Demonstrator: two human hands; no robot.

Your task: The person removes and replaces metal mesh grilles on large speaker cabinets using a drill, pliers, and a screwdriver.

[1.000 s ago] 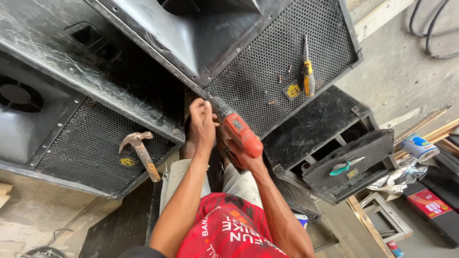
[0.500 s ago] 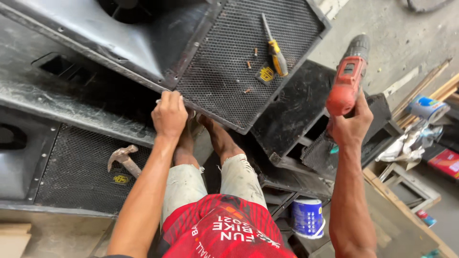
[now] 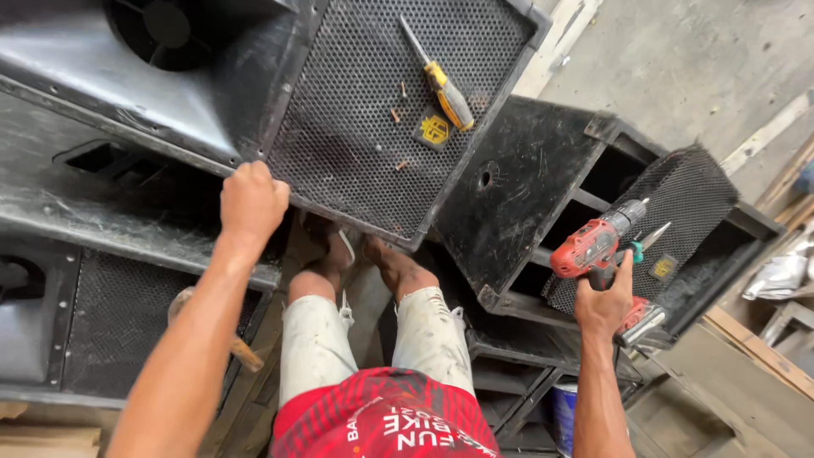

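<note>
One view only — a camera worn on the person's head, tipped steeply down along the body. It looks past the red shirt point(image 3: 386, 420) and bent knees to the speaker cabinet point(image 3: 398, 110) ahead, close enough that both forearms run out of the bottom edge. The left hand point(image 3: 253, 202) sits left of centre, the right hand point(image 3: 604, 307) low on the right — concrete floor point(image 3: 704, 59) fills the upper right corner.
</note>
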